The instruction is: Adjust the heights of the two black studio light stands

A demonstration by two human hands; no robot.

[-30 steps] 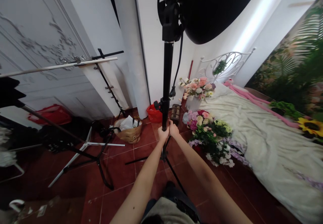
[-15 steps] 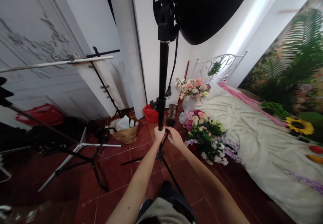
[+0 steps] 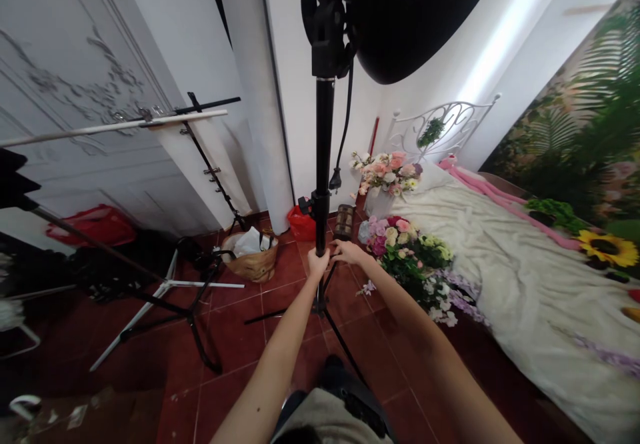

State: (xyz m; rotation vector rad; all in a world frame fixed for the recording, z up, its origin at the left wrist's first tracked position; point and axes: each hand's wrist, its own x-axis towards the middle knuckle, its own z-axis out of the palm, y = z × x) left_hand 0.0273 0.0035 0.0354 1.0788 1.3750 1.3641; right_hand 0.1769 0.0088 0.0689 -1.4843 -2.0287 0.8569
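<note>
A black light stand (image 3: 325, 124) rises upright in front of me, with a large black lamp shade (image 3: 420, 17) on its head and a cable with a plug (image 3: 335, 179) hanging beside it. My left hand (image 3: 319, 263) is wrapped round the lower part of the pole. Just right of it, my right hand (image 3: 349, 253) has its fingers bent together against the side of the stand; whatever they pinch there is too small to make out. Below both hands the stand's legs (image 3: 345, 345) spread over the floor. A black clamp knob (image 3: 305, 205) sits higher on the pole.
Artificial flowers (image 3: 395, 237) stand close on the right, beside a bed with a cream cover (image 3: 465, 224). To the left are a wicker basket (image 3: 257, 264), a red bag (image 3: 301, 223) and other tripod legs (image 3: 197, 337). Behind the stand lies a small brown chest (image 3: 344, 219).
My right hand has risen slightly, and its fingers have shifted against the stand. The left hand keeps its hold on the pole. My view has shifted a little.
</note>
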